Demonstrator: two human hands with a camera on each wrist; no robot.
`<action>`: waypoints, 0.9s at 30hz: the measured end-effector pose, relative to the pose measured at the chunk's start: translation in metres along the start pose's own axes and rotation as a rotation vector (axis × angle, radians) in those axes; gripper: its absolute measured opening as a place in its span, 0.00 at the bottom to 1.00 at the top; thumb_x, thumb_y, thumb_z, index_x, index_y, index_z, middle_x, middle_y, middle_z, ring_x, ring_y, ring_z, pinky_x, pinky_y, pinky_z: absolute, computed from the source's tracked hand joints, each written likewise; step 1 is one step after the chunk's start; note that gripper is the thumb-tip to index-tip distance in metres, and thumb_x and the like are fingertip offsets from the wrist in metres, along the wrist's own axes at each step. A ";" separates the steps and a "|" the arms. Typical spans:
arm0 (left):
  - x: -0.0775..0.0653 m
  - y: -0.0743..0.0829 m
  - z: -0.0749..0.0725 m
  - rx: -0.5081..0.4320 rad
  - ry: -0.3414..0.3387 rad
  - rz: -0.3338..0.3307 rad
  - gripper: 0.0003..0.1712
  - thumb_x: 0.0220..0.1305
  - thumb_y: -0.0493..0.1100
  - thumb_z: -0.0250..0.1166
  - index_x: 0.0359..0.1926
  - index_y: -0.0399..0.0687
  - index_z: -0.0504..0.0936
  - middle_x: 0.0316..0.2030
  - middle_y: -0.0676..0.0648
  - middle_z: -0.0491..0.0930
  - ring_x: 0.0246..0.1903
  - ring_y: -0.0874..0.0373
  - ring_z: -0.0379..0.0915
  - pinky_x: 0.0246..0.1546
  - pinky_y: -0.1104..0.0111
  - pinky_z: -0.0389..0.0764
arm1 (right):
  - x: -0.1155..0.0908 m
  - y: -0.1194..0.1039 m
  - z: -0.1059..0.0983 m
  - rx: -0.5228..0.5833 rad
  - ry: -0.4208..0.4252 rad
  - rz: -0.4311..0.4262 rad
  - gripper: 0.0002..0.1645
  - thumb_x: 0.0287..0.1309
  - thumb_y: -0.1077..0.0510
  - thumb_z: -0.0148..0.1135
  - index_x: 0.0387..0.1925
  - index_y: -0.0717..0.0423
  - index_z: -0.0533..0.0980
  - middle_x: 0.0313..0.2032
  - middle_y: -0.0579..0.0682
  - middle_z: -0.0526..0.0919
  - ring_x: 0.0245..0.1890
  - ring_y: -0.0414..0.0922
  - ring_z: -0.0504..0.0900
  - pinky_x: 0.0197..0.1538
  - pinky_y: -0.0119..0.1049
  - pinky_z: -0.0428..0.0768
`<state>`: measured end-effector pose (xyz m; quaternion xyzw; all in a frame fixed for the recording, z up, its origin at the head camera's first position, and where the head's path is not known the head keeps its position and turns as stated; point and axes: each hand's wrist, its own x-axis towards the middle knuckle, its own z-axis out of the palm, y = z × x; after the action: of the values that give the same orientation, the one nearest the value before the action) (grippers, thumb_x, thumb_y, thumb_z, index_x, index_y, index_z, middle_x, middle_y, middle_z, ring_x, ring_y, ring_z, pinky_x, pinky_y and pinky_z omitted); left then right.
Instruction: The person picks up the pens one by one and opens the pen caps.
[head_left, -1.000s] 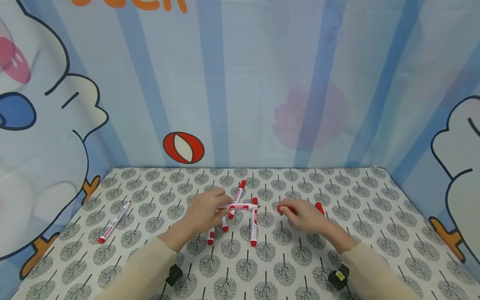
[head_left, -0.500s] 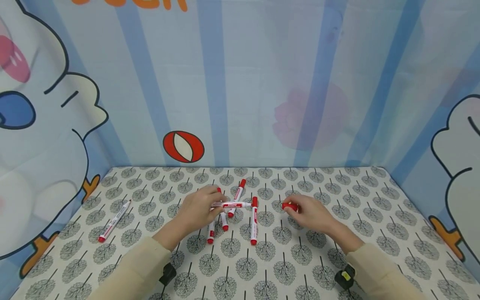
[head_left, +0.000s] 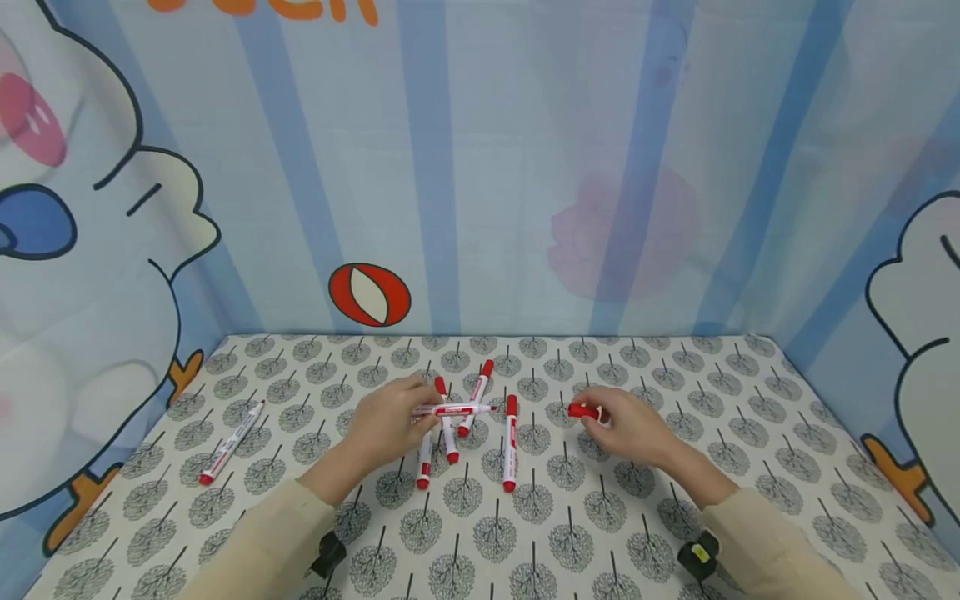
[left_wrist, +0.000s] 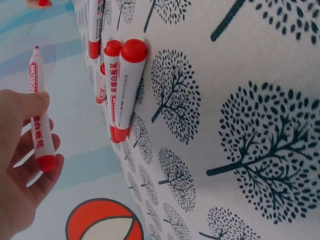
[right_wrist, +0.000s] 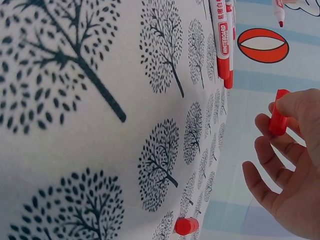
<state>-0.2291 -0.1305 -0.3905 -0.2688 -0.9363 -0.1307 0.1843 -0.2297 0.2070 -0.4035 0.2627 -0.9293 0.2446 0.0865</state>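
My left hand (head_left: 384, 423) holds an uncapped whiteboard marker (head_left: 453, 410) between thumb and fingers, its dark tip to the right. In the left wrist view that marker's red rear end points down. Across from it, my right hand (head_left: 628, 427) pinches a red marker cap (right_wrist: 279, 112). Cap and marker are apart, above the table. Below and around the left hand lie several capped markers, some crossing. One capped marker (head_left: 511, 446) lies straight between the hands. Another red cap (right_wrist: 186, 226) is on the cloth, seen in the right wrist view; the right hand hides it from the head view.
At the left of the table lies another uncapped marker (head_left: 231, 443), tip pointing away. A white cloth (head_left: 570, 533) with grey trees covers the table. A printed blue-striped curtain (head_left: 502, 167) stands behind the table, with cartoon sides left and right.
My hands have drawn apart: the left has moved left with the marker, the right has shifted slightly right with the cap. More of the held cap now shows.
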 end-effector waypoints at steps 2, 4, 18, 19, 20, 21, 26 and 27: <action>-0.001 -0.002 0.000 -0.003 0.000 -0.015 0.12 0.49 0.44 0.71 0.37 0.54 0.83 0.35 0.57 0.79 0.33 0.62 0.75 0.28 0.70 0.76 | 0.000 0.000 -0.001 0.001 -0.001 -0.006 0.14 0.53 0.63 0.59 0.42 0.51 0.78 0.34 0.43 0.81 0.29 0.35 0.74 0.32 0.31 0.75; -0.001 -0.004 -0.001 -0.005 -0.001 -0.028 0.11 0.49 0.44 0.71 0.37 0.55 0.83 0.36 0.57 0.80 0.33 0.62 0.76 0.27 0.72 0.75 | 0.000 0.001 -0.002 0.000 -0.005 -0.010 0.14 0.52 0.63 0.60 0.43 0.53 0.78 0.34 0.43 0.81 0.30 0.35 0.75 0.34 0.32 0.76; -0.009 -0.021 -0.008 0.045 -0.027 -0.114 0.11 0.48 0.44 0.70 0.37 0.55 0.83 0.30 0.56 0.77 0.28 0.61 0.75 0.21 0.73 0.71 | -0.002 0.005 -0.007 -0.023 -0.002 0.025 0.15 0.52 0.62 0.61 0.44 0.51 0.78 0.32 0.42 0.81 0.29 0.35 0.74 0.31 0.28 0.74; -0.010 -0.023 -0.009 0.050 -0.031 -0.122 0.11 0.49 0.44 0.69 0.36 0.55 0.83 0.30 0.56 0.77 0.28 0.61 0.75 0.21 0.73 0.72 | -0.002 0.005 -0.008 -0.026 0.001 0.025 0.15 0.52 0.61 0.61 0.44 0.50 0.78 0.32 0.42 0.81 0.29 0.35 0.74 0.31 0.28 0.74; -0.011 -0.025 -0.009 0.056 -0.036 -0.129 0.11 0.49 0.45 0.69 0.36 0.55 0.83 0.30 0.55 0.77 0.29 0.61 0.75 0.21 0.73 0.71 | -0.002 0.006 -0.008 -0.027 0.005 0.023 0.15 0.52 0.61 0.61 0.44 0.50 0.78 0.32 0.42 0.81 0.29 0.35 0.75 0.31 0.28 0.74; -0.012 -0.026 -0.010 0.057 -0.040 -0.135 0.11 0.49 0.45 0.69 0.36 0.55 0.83 0.30 0.55 0.77 0.29 0.60 0.75 0.21 0.73 0.72 | -0.002 0.006 -0.009 -0.035 0.011 0.021 0.15 0.51 0.61 0.62 0.44 0.50 0.78 0.32 0.42 0.81 0.29 0.35 0.75 0.31 0.29 0.74; -0.018 -0.034 -0.015 0.042 -0.041 -0.171 0.11 0.50 0.44 0.69 0.37 0.55 0.83 0.40 0.49 0.81 0.34 0.55 0.79 0.19 0.72 0.72 | -0.001 0.006 -0.010 -0.055 0.027 0.012 0.15 0.50 0.61 0.63 0.43 0.50 0.78 0.32 0.41 0.80 0.30 0.36 0.74 0.33 0.31 0.74; -0.019 -0.035 -0.016 0.036 -0.041 -0.181 0.11 0.50 0.44 0.69 0.37 0.55 0.83 0.41 0.49 0.81 0.34 0.55 0.79 0.19 0.71 0.72 | -0.001 0.006 -0.010 -0.056 0.031 0.012 0.15 0.50 0.61 0.63 0.43 0.50 0.78 0.32 0.40 0.80 0.30 0.36 0.74 0.33 0.31 0.74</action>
<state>-0.2289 -0.1733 -0.3886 -0.1822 -0.9625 -0.1247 0.1574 -0.2315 0.2171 -0.3973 0.2506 -0.9359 0.2233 0.1068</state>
